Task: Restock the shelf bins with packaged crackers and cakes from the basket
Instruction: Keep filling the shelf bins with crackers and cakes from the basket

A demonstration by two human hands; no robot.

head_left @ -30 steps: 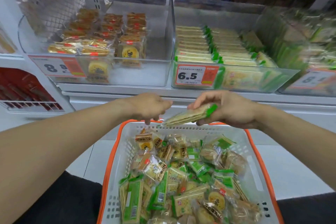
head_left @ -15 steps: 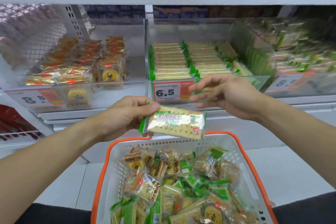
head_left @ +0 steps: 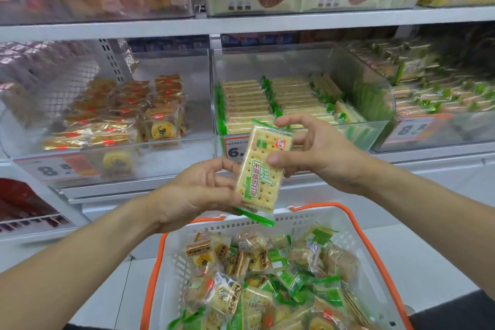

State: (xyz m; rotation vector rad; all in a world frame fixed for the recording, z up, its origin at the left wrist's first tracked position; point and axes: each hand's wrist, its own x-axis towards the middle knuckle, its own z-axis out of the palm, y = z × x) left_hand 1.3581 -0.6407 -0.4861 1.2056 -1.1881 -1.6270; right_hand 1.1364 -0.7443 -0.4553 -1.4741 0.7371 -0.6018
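1. While both your hands hold one green-and-cream soda cracker pack [head_left: 259, 169] upright above the white basket [head_left: 356, 270], you are mid-step: one pack out of the basket, not yet in a bin.
2. Your left hand [head_left: 198, 190] pinches the pack's lower left edge; your right hand [head_left: 318, 153] clamps its upper half, thumb on the front and fingers curled behind.
3. The matching cracker bin [head_left: 375, 88] stands right behind the pack, its rows packed on edge, with looser room toward the right side.
4. Next, I judge, you lift the pack over the bin's clear front wall and turn it on edge to match the rows.
5. Mind that front lip and the shelf [head_left: 241, 25] overhead; the opening between them is your way in.
6. The cake bin [head_left: 32, 142] on the left is not this pack's place.
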